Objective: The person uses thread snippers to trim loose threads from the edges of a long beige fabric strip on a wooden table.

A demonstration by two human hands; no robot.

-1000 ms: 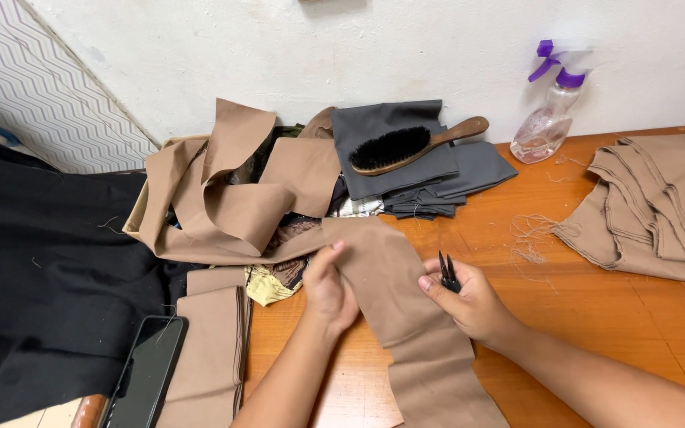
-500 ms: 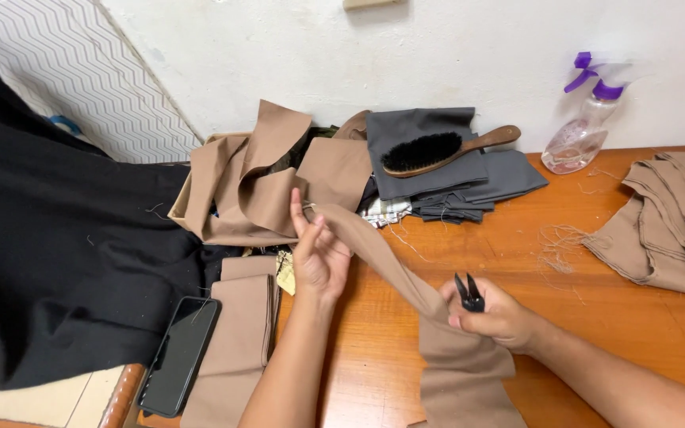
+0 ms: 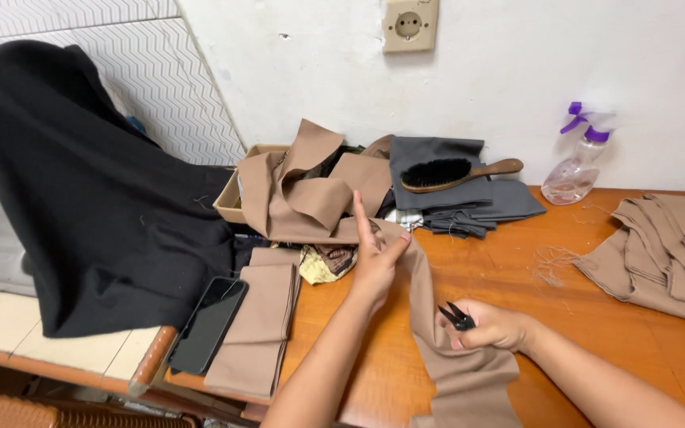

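A dark-screened phone (image 3: 208, 324) lies at the table's edge; a tan cardboard box (image 3: 232, 194) stands behind the fabric.

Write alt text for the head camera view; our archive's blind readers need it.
A person's left hand lifts a long tan fabric strip off an orange wooden table, while the right hand holds small black thread snips against it. Behind lie tan fabric pieces, folded grey cloth with a wooden brush, a spray bottle, a phone and black cloth.

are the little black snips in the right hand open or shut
Open. The black snips, held in the right hand over the tan fabric strip, show two pointed blades spread apart in a V, with wood visible between the tips.
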